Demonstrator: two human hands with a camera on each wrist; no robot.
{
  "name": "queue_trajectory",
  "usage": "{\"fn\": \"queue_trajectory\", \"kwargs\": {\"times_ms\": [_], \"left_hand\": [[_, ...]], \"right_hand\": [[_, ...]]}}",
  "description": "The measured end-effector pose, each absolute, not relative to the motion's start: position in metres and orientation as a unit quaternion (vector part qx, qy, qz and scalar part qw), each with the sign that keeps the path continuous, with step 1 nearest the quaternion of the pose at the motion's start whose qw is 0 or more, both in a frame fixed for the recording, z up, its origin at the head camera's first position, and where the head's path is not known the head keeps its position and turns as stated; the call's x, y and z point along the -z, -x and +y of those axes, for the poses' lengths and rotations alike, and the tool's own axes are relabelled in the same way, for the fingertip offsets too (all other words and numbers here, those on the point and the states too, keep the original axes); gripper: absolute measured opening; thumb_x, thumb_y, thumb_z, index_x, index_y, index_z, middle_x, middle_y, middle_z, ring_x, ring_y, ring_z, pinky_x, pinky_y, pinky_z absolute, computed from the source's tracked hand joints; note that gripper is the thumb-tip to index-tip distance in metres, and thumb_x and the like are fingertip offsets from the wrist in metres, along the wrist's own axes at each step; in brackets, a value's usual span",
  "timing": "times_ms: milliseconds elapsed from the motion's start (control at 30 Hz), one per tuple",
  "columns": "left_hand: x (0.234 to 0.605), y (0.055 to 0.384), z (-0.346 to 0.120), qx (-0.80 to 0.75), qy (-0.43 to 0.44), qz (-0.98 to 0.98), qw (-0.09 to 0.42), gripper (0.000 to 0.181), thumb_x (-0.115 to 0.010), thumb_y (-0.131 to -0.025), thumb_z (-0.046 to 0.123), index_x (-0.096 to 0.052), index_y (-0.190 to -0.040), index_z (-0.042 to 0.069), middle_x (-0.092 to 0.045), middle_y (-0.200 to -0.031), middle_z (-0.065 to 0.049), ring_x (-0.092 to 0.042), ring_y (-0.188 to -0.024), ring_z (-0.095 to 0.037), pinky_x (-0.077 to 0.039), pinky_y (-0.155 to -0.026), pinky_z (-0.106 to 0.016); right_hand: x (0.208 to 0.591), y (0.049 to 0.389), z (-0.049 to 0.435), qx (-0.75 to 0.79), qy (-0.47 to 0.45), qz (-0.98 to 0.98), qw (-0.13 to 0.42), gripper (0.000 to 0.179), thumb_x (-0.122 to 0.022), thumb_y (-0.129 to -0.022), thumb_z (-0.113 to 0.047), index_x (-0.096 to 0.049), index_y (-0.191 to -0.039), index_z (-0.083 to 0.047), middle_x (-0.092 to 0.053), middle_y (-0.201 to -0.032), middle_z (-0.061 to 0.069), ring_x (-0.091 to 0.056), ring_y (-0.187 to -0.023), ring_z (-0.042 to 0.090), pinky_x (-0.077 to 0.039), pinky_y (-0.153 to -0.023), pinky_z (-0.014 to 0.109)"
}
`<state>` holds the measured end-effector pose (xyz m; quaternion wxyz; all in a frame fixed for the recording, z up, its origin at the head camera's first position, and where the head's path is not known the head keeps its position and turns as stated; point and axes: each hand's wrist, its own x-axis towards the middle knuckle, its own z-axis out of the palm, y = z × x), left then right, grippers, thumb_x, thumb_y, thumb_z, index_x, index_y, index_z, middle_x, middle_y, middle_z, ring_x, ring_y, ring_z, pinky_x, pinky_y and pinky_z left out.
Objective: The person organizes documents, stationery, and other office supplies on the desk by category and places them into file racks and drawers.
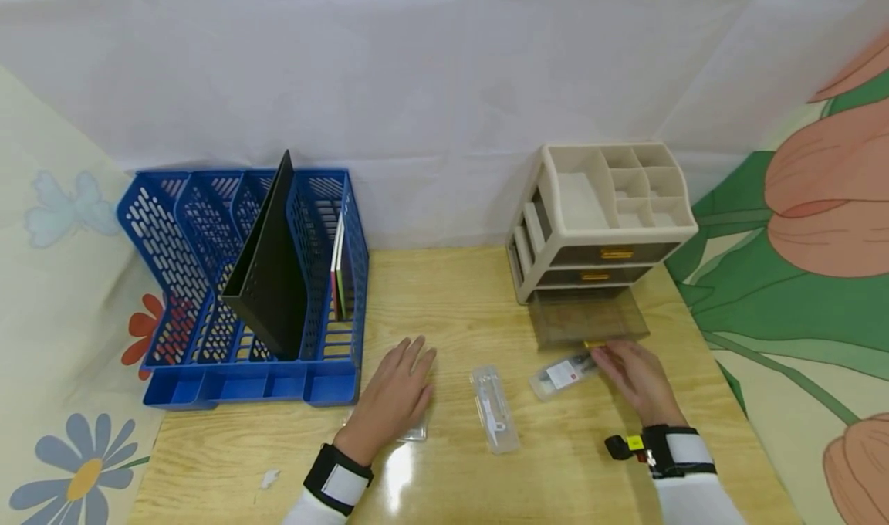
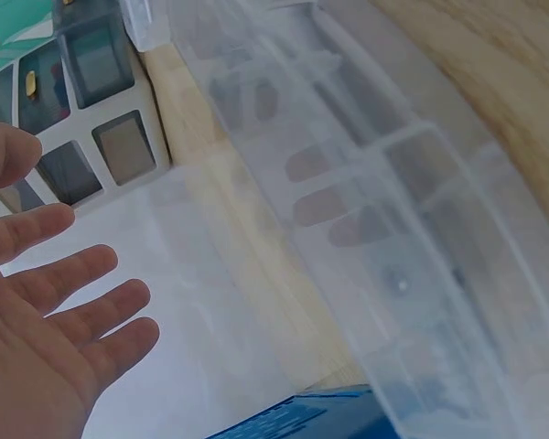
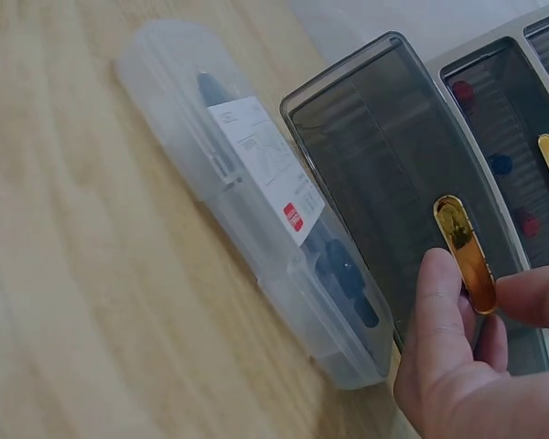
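My right hand (image 1: 639,378) pinches the gold handle (image 3: 467,256) of the bottom drawer (image 1: 590,316), with fingertips on one side and thumb on the other. That smoky see-through drawer stands pulled out from the beige desk organizer (image 1: 576,232). Just in front of it lies a clear plastic case (image 3: 229,174) with a white label and dark tools inside. My left hand (image 1: 392,390) is spread, fingers extended and holding nothing, over the table beside the blue rack. Partly hidden under it is a flat clear case (image 1: 417,431). Between both hands lies another clear case (image 1: 495,409) with a white piece inside.
A blue file rack (image 1: 257,382) stands at the left with a black folder (image 1: 267,278) and thin booklets (image 1: 339,270) in it. A white scrap (image 1: 269,479) lies near the table's front left. A white sheet (image 1: 444,108) hangs behind the table.
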<state>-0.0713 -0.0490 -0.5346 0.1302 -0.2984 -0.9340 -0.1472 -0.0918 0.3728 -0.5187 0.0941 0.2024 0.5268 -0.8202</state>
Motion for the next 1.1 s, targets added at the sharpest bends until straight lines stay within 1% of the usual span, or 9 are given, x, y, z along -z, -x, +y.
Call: {"fn": "queue_trajectory", "kwargs": {"times_ms": [100, 200, 367, 467, 567, 667, 800, 967, 1100], "left_hand": [[0.533, 0.072, -0.047, 0.142, 0.296, -0.936, 0.128, 0.052, -0.062, -0.089, 0.027, -0.052, -0.135, 0.005, -0.051, -0.142, -0.021, -0.046, -0.129, -0.038, -0.041, -0.108, -0.049], [0.532, 0.072, -0.047, 0.139, 0.294, -0.937, 0.126, 0.052, -0.061, -0.090, 0.028, -0.051, -0.136, 0.005, -0.051, -0.142, -0.020, -0.045, -0.130, -0.037, -0.041, -0.108, -0.048], [0.532, 0.069, -0.048, 0.143, 0.293, -0.938, 0.118, 0.051, -0.061, -0.090, 0.027, -0.052, -0.135, 0.005, -0.053, -0.139, -0.020, -0.048, -0.127, -0.038, -0.044, -0.104, -0.050], [0.532, 0.065, -0.051, 0.144, 0.295, -0.940, 0.094, 0.052, -0.062, -0.090, 0.029, -0.052, -0.135, 0.005, -0.055, -0.136, -0.020, -0.051, -0.124, -0.038, -0.046, -0.102, -0.051], [0.534, 0.058, -0.056, 0.147, 0.298, -0.942, 0.053, 0.054, -0.061, -0.090, 0.036, -0.052, -0.134, 0.006, -0.057, -0.134, -0.019, -0.053, -0.121, -0.036, -0.047, -0.101, -0.051], [0.535, 0.051, -0.060, 0.154, 0.300, -0.941, 0.007, 0.061, -0.061, -0.089, 0.046, -0.053, -0.134, 0.007, -0.057, -0.134, -0.020, -0.053, -0.121, -0.036, -0.046, -0.102, -0.050], [0.539, 0.044, -0.065, 0.149, 0.309, -0.939, -0.033, 0.069, -0.067, -0.080, 0.055, -0.056, -0.129, 0.008, -0.057, -0.131, -0.019, -0.053, -0.117, -0.035, -0.048, -0.098, -0.052], [0.544, 0.038, -0.071, 0.127, 0.326, -0.937, -0.021, 0.060, -0.083, -0.063, 0.044, -0.060, -0.109, 0.011, -0.059, -0.111, -0.011, -0.054, -0.096, -0.028, -0.054, -0.077, -0.046], [0.547, 0.035, -0.076, 0.128, 0.322, -0.938, -0.011, 0.043, -0.081, -0.062, 0.020, -0.063, -0.100, 0.011, -0.052, -0.096, -0.005, -0.046, -0.081, -0.024, -0.047, -0.062, -0.036]], "right_hand": [[0.521, 0.086, 0.373, 0.830, -0.191, 0.516, 0.088, 0.014, -0.045, -0.102, -0.003, -0.047, -0.113, 0.005, -0.060, -0.098, 0.008, -0.068, -0.091, 0.016, -0.056, -0.087, 0.022], [0.522, 0.083, 0.372, 0.838, -0.185, 0.507, 0.085, 0.012, -0.042, -0.102, 0.000, -0.051, -0.107, 0.004, -0.062, -0.095, 0.010, -0.068, -0.090, 0.018, -0.057, -0.085, 0.023], [0.523, 0.082, 0.370, 0.831, -0.185, 0.518, 0.085, 0.015, -0.040, -0.103, 0.000, -0.044, -0.114, 0.009, -0.062, -0.095, 0.010, -0.068, -0.090, 0.017, -0.056, -0.086, 0.022], [0.522, 0.080, 0.371, 0.815, -0.192, 0.540, 0.081, 0.022, -0.041, -0.103, -0.005, -0.039, -0.121, 0.008, -0.063, -0.097, 0.007, -0.068, -0.092, 0.014, -0.055, -0.087, 0.020], [0.521, 0.077, 0.369, 0.799, -0.208, 0.563, 0.052, 0.023, -0.044, -0.103, -0.008, -0.040, -0.121, 0.006, -0.063, -0.096, 0.003, -0.066, -0.090, 0.010, -0.056, -0.083, 0.017], [0.519, 0.075, 0.364, 0.774, -0.235, 0.589, -0.006, 0.018, -0.047, -0.101, -0.010, -0.044, -0.115, 0.002, -0.058, -0.097, 0.000, -0.063, -0.085, 0.008, -0.057, -0.075, 0.015], [0.513, 0.072, 0.353, 0.695, -0.265, 0.663, -0.090, 0.015, -0.050, -0.100, -0.010, -0.049, -0.110, 0.001, -0.052, -0.098, 0.003, -0.059, -0.081, 0.008, -0.055, -0.066, 0.013], [0.504, 0.069, 0.335, 0.556, -0.249, 0.780, -0.145, 0.014, -0.053, -0.098, -0.010, -0.056, -0.108, -0.001, -0.059, -0.087, 0.001, -0.059, -0.075, 0.009, -0.052, -0.062, 0.010], [0.503, 0.067, 0.323, 0.523, -0.210, 0.811, -0.157, 0.015, -0.054, -0.097, -0.007, -0.057, -0.109, 0.003, -0.060, -0.082, -0.002, -0.059, -0.071, 0.007, -0.050, -0.059, 0.010]]}}
